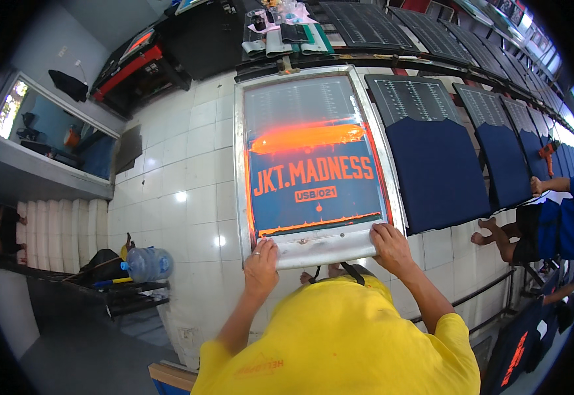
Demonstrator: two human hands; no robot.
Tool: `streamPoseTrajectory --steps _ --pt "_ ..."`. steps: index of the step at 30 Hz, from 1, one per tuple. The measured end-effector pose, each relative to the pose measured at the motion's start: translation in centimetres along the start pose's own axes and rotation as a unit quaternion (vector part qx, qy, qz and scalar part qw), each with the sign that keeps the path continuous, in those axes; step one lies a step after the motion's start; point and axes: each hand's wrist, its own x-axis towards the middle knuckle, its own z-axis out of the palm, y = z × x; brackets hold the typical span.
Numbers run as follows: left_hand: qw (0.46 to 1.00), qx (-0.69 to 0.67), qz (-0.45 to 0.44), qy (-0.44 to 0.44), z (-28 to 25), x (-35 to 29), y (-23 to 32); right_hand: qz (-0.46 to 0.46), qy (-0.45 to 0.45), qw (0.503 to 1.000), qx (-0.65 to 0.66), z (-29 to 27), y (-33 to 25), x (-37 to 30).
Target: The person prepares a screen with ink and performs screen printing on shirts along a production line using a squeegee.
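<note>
A silk-screen printing frame [239, 164] with pale metal sides lies in front of me over dark blue fabric. Its mesh shows orange lettering, and a thick band of orange ink [306, 137] crosses it farther up. Along the near end lies a wide metal-handled squeegee [320, 251], its dark blade edged with orange ink. My left hand [261, 263] is closed on the squeegee's left end, fingers over the top. At the opposite end my right hand [392, 250] grips it the same way. The undersides of both grips are hidden.
To the right runs a row of printing boards with dark blue fabric [435, 171]. Another person [550, 224] stands at the far right. Several squeegees [287, 41] lie on a shelf beyond the frame. A large water bottle [148, 264] rests on a stand at left.
</note>
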Motion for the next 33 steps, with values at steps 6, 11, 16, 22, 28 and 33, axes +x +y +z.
streamPoseTrajectory --steps 6,11,16,22,28,33 --pt "0.999 -0.007 -0.009 -0.052 0.0 -1.6 0.5 0.026 -0.062 0.997 0.038 0.0 -0.6 -1.6" --pt "0.995 -0.084 -0.031 -0.047 -4.0 0.1 0.7 0.094 0.074 0.981 0.15 0.1 1.2 -1.7" --pt "0.929 -0.198 -0.277 0.143 1.5 -1.3 -5.8 0.272 0.169 0.936 0.146 2.4 4.9 -0.7" --pt "0.89 -0.239 -0.386 0.031 2.5 -0.4 -9.2 0.371 0.228 0.855 0.281 6.6 8.2 -0.5" --pt "0.9 -0.235 -0.352 0.102 4.1 -0.7 -10.2 0.425 0.247 0.814 0.31 7.1 8.6 0.4" --pt "0.903 -0.209 -0.357 0.112 4.7 -0.7 -10.7 0.443 0.248 0.804 0.308 6.0 7.9 2.0"
